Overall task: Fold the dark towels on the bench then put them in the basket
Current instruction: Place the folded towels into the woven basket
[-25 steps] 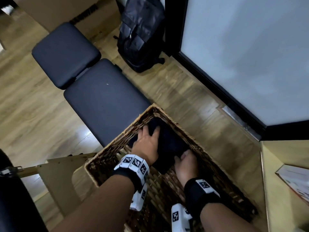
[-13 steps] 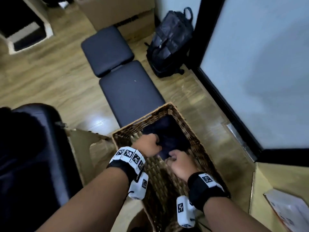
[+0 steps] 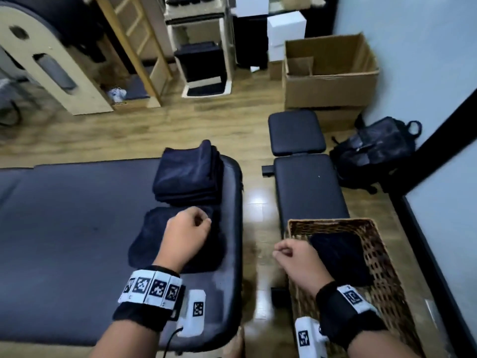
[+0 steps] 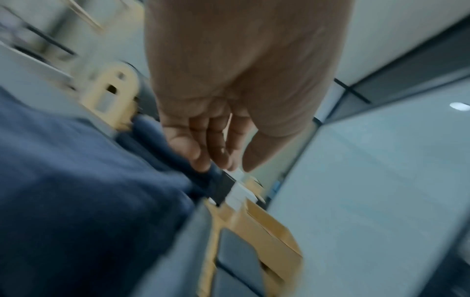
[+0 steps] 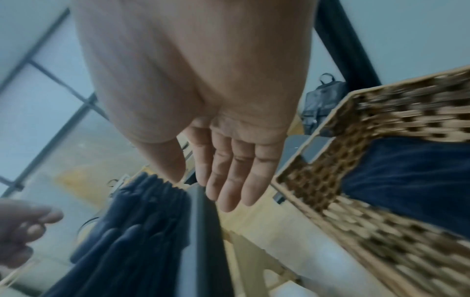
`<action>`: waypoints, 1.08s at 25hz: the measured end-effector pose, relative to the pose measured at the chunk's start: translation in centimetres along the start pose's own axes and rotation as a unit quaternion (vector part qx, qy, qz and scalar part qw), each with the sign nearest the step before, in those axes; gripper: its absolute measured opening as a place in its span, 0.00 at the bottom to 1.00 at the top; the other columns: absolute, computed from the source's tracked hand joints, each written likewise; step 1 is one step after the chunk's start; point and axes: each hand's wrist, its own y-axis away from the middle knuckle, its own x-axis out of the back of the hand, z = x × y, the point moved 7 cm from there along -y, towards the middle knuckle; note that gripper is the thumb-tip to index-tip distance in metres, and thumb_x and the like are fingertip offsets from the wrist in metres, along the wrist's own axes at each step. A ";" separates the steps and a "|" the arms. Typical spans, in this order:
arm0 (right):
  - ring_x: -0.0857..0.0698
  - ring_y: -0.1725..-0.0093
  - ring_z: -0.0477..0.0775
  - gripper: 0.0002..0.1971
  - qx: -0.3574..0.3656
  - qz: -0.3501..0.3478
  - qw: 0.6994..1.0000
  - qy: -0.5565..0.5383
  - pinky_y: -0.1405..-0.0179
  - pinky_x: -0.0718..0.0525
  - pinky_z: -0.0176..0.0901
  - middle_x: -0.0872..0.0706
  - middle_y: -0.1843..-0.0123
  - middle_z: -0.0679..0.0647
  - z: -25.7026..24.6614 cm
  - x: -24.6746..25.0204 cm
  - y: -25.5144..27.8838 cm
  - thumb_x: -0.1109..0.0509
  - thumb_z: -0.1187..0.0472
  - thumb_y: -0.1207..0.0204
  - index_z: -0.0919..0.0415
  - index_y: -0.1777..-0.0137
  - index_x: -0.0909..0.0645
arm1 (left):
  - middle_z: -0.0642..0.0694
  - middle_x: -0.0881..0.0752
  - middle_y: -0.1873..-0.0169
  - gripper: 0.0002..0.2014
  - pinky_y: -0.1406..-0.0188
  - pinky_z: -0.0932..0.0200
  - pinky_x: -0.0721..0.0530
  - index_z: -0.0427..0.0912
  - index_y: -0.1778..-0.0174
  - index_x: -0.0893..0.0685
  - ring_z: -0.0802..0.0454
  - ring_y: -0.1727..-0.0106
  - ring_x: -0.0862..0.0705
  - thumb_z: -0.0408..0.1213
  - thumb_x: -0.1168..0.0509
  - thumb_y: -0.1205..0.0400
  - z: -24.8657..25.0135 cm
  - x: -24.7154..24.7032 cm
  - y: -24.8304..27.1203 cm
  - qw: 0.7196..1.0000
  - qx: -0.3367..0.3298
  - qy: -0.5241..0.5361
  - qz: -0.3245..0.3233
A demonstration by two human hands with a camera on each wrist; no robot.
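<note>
A stack of folded dark towels (image 3: 188, 174) lies at the right end of the black padded bench (image 3: 77, 228). In front of it lies a single dark towel (image 3: 154, 241). My left hand (image 3: 204, 220) hovers just over this towel (image 4: 76, 191), fingers (image 4: 193, 152) loosely curled and holding nothing. The wicker basket (image 3: 382, 257) stands to the right with a folded dark towel (image 3: 338, 257) inside. My right hand (image 3: 278, 251) is in the air between bench and basket rim (image 5: 318, 140), its fingers (image 5: 229, 180) relaxed and empty.
A smaller black bench (image 3: 307, 189) stands behind the basket. A backpack (image 3: 374, 153) and an open cardboard box (image 3: 327, 81) are at the back right. A black-framed glass wall (image 3: 438, 254) runs along the right. Wooden equipment (image 3: 51, 60) is at the back left.
Both hands have come out of the basket, leaving the folded towel inside. The view has swung left to the big bench, and my left hand is now over the single towel there.
</note>
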 end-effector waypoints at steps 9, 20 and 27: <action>0.08 0.57 0.55 0.09 0.001 -0.020 1.000 0.006 0.51 0.09 0.57 0.08 0.66 0.51 -12.8 -13.9 -3.3 0.25 0.49 0.31 0.53 0.64 0.14 | 0.35 0.21 0.43 0.20 0.40 0.40 0.19 0.40 0.41 0.26 0.30 0.39 0.22 0.43 0.31 0.26 -17.1 4.0 -1.8 0.981 0.110 -0.138 -0.084; 0.16 0.40 0.62 0.24 -0.113 0.091 0.980 0.135 0.48 0.18 0.46 0.15 0.47 0.55 -12.8 -16.4 -3.6 0.20 0.42 0.42 0.54 0.50 0.19 | 0.39 0.13 0.45 0.21 0.44 0.52 0.15 0.43 0.52 0.21 0.38 0.42 0.15 0.55 0.26 0.27 -18.8 4.1 -1.5 0.974 0.174 -0.022 -0.144; 0.17 0.63 0.56 0.16 -0.038 0.125 0.986 -0.102 0.63 0.19 0.49 0.14 0.65 0.60 -12.1 -15.4 -2.3 0.24 0.55 0.30 0.67 0.63 0.25 | 0.42 0.11 0.52 0.23 0.47 0.51 0.14 0.42 0.53 0.15 0.40 0.47 0.13 0.58 0.28 0.31 -16.4 5.0 -1.3 0.978 0.160 0.000 -0.132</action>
